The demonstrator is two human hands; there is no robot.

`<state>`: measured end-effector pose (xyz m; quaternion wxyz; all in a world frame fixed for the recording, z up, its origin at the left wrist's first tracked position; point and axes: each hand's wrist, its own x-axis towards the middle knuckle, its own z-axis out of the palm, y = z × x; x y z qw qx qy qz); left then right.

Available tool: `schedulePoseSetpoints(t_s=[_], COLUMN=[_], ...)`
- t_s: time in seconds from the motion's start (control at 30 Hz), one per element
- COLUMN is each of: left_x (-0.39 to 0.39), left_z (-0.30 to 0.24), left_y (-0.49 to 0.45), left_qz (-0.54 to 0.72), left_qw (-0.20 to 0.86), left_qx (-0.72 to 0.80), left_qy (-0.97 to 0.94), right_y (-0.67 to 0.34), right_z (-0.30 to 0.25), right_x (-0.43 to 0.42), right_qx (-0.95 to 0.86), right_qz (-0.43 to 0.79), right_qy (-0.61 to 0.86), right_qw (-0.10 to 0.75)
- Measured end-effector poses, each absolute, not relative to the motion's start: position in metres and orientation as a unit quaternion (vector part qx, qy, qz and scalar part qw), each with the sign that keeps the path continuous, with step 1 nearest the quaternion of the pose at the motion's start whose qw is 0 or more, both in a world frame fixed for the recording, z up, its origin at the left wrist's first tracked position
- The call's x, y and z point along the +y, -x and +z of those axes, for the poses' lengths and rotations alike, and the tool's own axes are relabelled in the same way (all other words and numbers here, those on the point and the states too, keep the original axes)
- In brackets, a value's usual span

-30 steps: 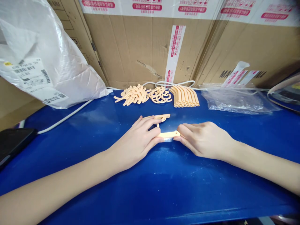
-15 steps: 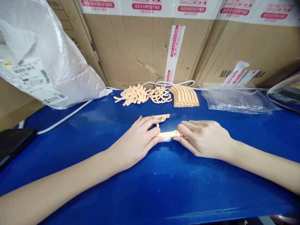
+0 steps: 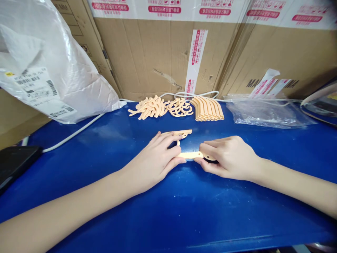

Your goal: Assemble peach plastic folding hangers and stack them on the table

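Note:
A flat peach plastic strip (image 3: 190,155) lies on the blue table (image 3: 168,211) between my hands. My left hand (image 3: 155,161) rests on its left end with fingers curled over it, and its index finger lies along a second peach piece (image 3: 183,133) just behind. My right hand (image 3: 229,156) pinches the strip's right end, lifted slightly off the table, with a dark gap under the fingers. Behind, three groups of peach parts sit in a row: a loose heap (image 3: 149,106), curly ring pieces (image 3: 180,107) and a neat stack of curved strips (image 3: 207,109).
Taped cardboard boxes (image 3: 168,52) form a wall behind. A white plastic bag (image 3: 50,70) with labels lies at the back left, a white cable (image 3: 71,133) runs across, a black device (image 3: 13,165) sits at the left edge, and a clear bag (image 3: 263,112) lies at the right.
My right hand has tipped up and curled tighter on the strip's right end, raising it a little. My left hand has stayed where it was.

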<state>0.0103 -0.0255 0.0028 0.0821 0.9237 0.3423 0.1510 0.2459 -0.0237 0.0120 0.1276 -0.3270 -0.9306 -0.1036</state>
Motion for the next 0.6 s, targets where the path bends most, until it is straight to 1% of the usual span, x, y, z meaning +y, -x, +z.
schedulePoseSetpoints(t_s=[0.4, 0.6], left_x=[-0.0255, -0.0244], left_z=[0.0038, 0.0071], left_y=[-0.0104, -0.0113], left_qz=[0.154, 0.184], left_qw=[0.096, 0.126], left_qx=[0.336, 0.349], left_qy=[-0.924, -0.910], right_y=[-0.2469, -0.2503], right_z=[0.0122, 0.0082], right_x=[-0.0243, -0.0191], right_qx=[-0.934, -0.953], right_qz=[-0.062, -0.036], right_qy=[0.332, 0.273], right_qw=[0.113, 0.127])
